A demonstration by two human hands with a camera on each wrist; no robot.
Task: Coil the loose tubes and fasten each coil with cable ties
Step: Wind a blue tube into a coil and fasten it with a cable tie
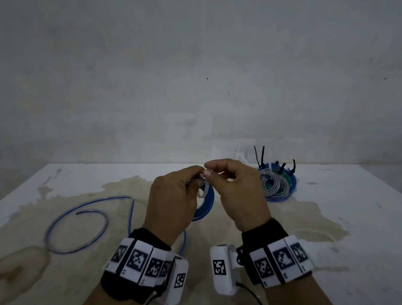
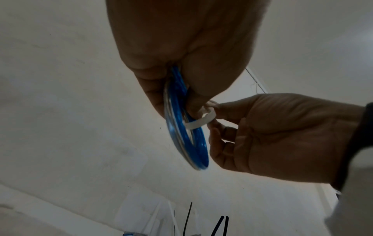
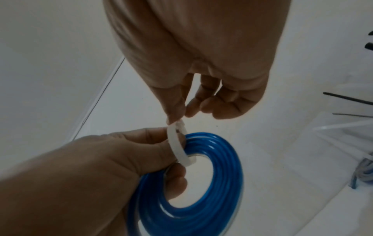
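Stained white table [image 1: 342,214] bearing a loose blue tube [image 1: 81,228] and tied coils [image 1: 277,185].

No words, brand names or numbers can be read anywhere in these views. The only signs are black-and-white square code markers: a row of them on the white band [image 1: 141,261] round the left wrist, another row on the band [image 1: 281,260] round the right wrist, and one each on the two white camera housings [image 1: 179,279] [image 1: 220,267] between the wrists. Small dark marks at the lower edges of the band panels are too tiny and blurred to make out. The two wrist views show no lettering or marker of any kind
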